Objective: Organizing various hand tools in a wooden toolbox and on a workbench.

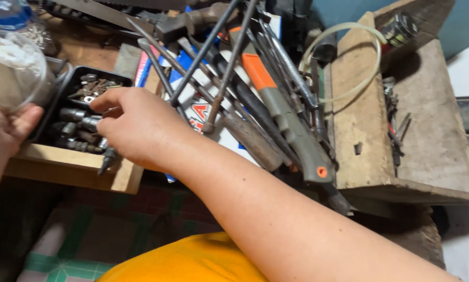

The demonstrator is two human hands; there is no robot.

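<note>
My right hand reaches across to a black plastic tray full of metal sockets, bolts and screws; its fingers are curled over the tray's right side, touching the sockets. Whether it grips one I cannot tell. My left hand sits at the left edge, holding a clear plastic bag with white contents. The tray rests on a wooden board.
A heap of long tools lies to the right: metal rods, a threaded rod, a saw with a grey and orange handle. A wooden toolbox with a loop of clear tubing stands at far right. Patterned floor below.
</note>
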